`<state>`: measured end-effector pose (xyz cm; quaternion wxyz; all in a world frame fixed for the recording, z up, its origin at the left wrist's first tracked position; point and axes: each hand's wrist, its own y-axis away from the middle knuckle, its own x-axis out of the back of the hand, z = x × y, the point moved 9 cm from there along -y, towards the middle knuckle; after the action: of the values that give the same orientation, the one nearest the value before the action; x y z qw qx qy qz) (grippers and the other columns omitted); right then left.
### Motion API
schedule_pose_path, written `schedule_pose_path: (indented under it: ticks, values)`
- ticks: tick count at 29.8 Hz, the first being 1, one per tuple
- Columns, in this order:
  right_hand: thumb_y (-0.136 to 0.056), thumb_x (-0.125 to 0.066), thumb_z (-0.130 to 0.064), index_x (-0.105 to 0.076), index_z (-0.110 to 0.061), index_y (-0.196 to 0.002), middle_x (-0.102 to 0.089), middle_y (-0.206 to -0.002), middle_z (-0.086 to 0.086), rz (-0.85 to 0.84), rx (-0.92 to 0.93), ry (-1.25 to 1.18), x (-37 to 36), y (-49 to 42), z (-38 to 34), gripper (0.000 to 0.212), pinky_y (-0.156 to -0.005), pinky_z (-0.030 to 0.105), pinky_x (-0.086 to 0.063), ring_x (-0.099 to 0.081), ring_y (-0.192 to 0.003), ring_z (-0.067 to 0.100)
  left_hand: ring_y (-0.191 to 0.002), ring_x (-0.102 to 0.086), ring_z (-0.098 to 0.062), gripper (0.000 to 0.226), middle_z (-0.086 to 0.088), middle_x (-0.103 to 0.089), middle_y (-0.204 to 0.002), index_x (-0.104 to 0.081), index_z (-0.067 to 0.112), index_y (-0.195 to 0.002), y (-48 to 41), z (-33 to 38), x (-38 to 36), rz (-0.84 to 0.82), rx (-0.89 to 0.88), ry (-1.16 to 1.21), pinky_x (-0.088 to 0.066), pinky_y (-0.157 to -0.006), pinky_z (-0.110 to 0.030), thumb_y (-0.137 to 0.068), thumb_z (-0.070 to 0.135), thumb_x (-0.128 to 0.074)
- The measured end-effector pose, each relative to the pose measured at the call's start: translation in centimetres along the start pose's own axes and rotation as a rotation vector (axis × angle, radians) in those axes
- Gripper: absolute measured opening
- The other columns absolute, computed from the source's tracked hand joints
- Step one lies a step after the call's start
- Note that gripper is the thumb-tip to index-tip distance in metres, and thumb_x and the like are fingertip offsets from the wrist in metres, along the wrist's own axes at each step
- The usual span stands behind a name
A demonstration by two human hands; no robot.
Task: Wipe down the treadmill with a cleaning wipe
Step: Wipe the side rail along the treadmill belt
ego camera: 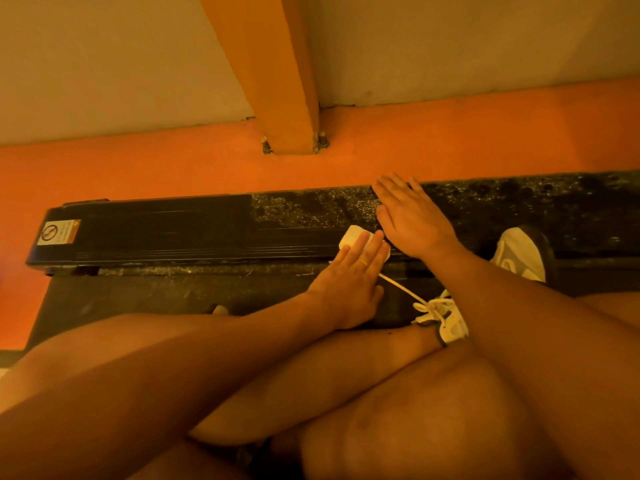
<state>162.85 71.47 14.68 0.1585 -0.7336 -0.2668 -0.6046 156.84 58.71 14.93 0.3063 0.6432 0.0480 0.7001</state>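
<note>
Left hand (349,271), fingers straight and together, presses white wipe (350,236) onto black treadmill side rail (156,230) (speckled further right). Right hand (405,213) rests flat, fingers spread, just beside it.

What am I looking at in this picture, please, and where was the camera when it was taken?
There is one picture, from a camera worn on a person's head, looking down over their own arms and knees. The long black bar is the treadmill's side rail, with a warning sticker at its left end. The left hand presses a white cleaning wipe onto the rail with straight fingers. The right hand rests flat on the rail beside it. Nothing is gripped. Right of the hands, the rail looks speckled. A white shoe shows nearby.
</note>
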Motion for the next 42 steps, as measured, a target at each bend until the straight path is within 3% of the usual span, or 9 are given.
schedule_pose_path:
  ticks: [5, 11, 16, 21, 25, 29, 35, 42]
  values:
    - [-0.102, -0.010, -0.041, -0.024, -0.011, -0.159, -0.021, -0.166, 0.008, 0.013, -0.006, -0.013, -0.1, 0.1, 0.1, 0.066, -0.127, 0.042, -0.005, -0.011, -0.155, 0.020, -0.153, 0.018, -0.026, 0.072, -0.008, 0.020, -0.166, 0.006, 0.012, -0.160, 0.8, -2.8, 0.3, -0.016, 0.086, 0.084, 0.002, -0.123, -0.046, -0.106, 0.036, -0.035]
    - [-0.101, -0.010, -0.040, -0.024, -0.010, -0.159, -0.021, -0.166, 0.009, 0.015, -0.004, -0.006, 0.0, 0.0, 0.1, 0.067, -0.127, 0.040, -0.003, -0.011, -0.155, 0.021, -0.152, 0.019, -0.025, 0.071, -0.008, 0.020, -0.166, 0.007, 0.011, -0.159, -0.2, -1.0, 0.1, -0.012, 0.040, 0.038, 0.005, -0.123, -0.044, -0.106, 0.037, -0.032]
    - [-0.102, -0.009, -0.042, -0.022, -0.010, -0.160, -0.019, -0.167, 0.008, 0.015, -0.008, -0.020, -0.3, 0.0, 0.4, 0.067, -0.127, 0.040, -0.002, -0.010, -0.155, 0.020, -0.152, 0.020, -0.023, 0.076, -0.006, 0.025, -0.164, 0.014, 0.014, -0.158, 4.5, -8.9, -0.3, -0.124, 0.100, -0.014, 0.001, -0.123, -0.044, -0.106, 0.045, -0.032]
    - [-0.103, -0.010, -0.042, -0.024, -0.009, -0.159, -0.022, -0.166, 0.010, 0.028, 0.002, -0.015, -0.4, -0.1, 0.4, 0.067, -0.127, 0.040, -0.002, -0.014, -0.155, 0.022, -0.152, 0.019, -0.029, 0.081, -0.012, 0.025, -0.163, 0.014, 0.008, -0.157, 8.4, -18.3, -0.4, -0.186, 0.331, 0.023, 0.003, -0.124, -0.044, -0.106, 0.047, -0.034]
    - [-0.102, -0.009, -0.043, -0.024, -0.009, -0.159, -0.022, -0.166, 0.010, 0.026, -0.003, -0.023, -0.4, 0.0, 0.4, 0.068, -0.126, 0.040, -0.002, -0.014, -0.155, 0.022, -0.151, 0.021, -0.028, 0.084, -0.009, 0.026, -0.163, 0.015, 0.009, -0.157, 8.4, -21.9, 0.1, -0.119, 0.429, 0.123, 0.004, -0.123, -0.044, -0.105, 0.049, -0.037]
    - [-0.101, -0.007, -0.045, -0.024, -0.010, -0.159, -0.021, -0.166, 0.009, 0.026, -0.001, -0.023, -0.4, -0.2, 0.4, 0.069, -0.127, 0.040, -0.002, -0.012, -0.155, 0.021, -0.151, 0.022, -0.020, 0.070, -0.001, 0.025, -0.164, 0.012, 0.018, -0.159, 7.5, -23.7, 1.6, -0.063, 0.425, 0.300, 0.006, -0.122, -0.043, -0.108, 0.041, -0.030]
    - [-0.102, -0.010, -0.043, -0.025, -0.010, -0.159, -0.022, -0.166, 0.009, 0.029, 0.003, -0.032, -0.2, 0.0, 0.4, 0.067, -0.127, 0.039, -0.002, -0.013, -0.155, 0.022, -0.152, 0.020, -0.022, 0.066, -0.001, 0.019, -0.166, 0.006, 0.019, -0.160, 4.6, -25.2, 3.5, 0.068, 0.436, 0.284, 0.008, -0.123, -0.043, -0.108, 0.042, -0.028]
    - [-0.102, -0.009, -0.043, -0.025, -0.010, -0.159, -0.022, -0.166, 0.009, 0.037, -0.001, -0.035, -0.1, 0.1, 0.3, 0.067, -0.126, 0.038, -0.001, -0.013, -0.155, 0.021, -0.152, 0.017, -0.018, 0.065, -0.001, 0.018, -0.166, 0.006, 0.017, -0.160, 2.3, -21.9, 3.3, 0.090, 0.338, 0.251, 0.008, -0.123, -0.039, -0.107, 0.048, -0.019]
